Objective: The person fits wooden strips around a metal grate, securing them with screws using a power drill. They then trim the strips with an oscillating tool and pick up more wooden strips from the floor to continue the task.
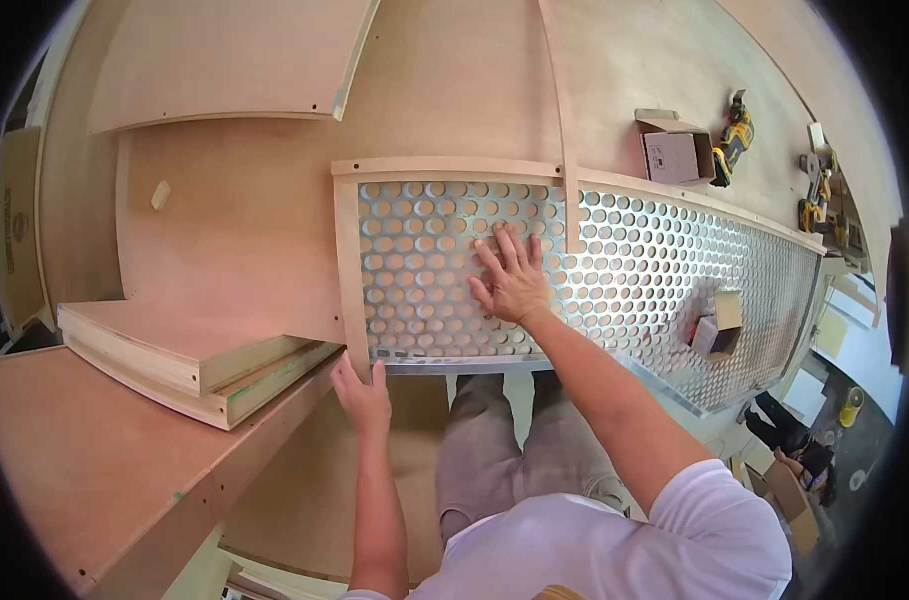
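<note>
"What lies at the left of the frame?"

"Two thick wooden panels (199,345), smooth-faced and square-edged, sit stacked at lower left, below a small pale wood block (161,195) on the flat board."

"And the left hand (362,398)?"

"Just left of centre, thumb and fingers apart, it meets the lower end of a slim, straight wooden strip (346,260). Whether it grips the strip, I cannot tell."

"Where is the metal?"

"A shiny perforated sheet (572,290), punched with rows of round holes, stretches from the centre toward the right, wood framing along its left and upper edges. The right hand (514,285) presses flat on it at centre, fingers spread wide, holding nothing."

"Farther right?"

"An open cardboard box (671,155) stands at upper right, beside a yellow-and-black power tool (736,135). Below them, a smaller open box (726,310), brown-flapped, rests on the sheet."

"And at the edge?"

"More power tools (812,190) sit at far right; a person in dark clothing (774,420) appears at lower right."
</note>
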Available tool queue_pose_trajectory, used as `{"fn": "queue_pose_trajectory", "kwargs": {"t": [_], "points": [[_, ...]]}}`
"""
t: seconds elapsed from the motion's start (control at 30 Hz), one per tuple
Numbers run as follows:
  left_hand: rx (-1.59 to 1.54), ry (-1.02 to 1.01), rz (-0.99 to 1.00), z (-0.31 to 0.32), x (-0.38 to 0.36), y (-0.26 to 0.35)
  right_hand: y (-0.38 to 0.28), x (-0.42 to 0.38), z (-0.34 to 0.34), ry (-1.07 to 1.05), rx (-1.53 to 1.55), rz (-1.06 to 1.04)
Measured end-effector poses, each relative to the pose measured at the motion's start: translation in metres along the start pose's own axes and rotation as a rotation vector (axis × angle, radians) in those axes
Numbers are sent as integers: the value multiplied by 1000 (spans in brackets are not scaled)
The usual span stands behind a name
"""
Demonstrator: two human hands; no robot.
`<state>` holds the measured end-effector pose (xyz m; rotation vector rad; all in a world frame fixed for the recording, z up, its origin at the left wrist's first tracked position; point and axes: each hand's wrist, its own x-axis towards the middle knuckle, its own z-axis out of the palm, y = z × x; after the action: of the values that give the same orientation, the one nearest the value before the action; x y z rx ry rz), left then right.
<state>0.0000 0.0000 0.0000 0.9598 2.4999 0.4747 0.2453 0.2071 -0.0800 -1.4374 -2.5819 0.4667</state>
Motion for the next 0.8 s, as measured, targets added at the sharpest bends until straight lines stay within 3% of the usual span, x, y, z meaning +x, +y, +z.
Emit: {"fn": "queue_pose_trajectory", "kwargs": {"t": [0.57, 0.8], "points": [[108, -56, 51, -6, 8, 11, 5, 0, -6, 18, 7, -14], [167, -115, -52, -9, 11, 19, 4, 0, -6, 25, 19, -4]]}}
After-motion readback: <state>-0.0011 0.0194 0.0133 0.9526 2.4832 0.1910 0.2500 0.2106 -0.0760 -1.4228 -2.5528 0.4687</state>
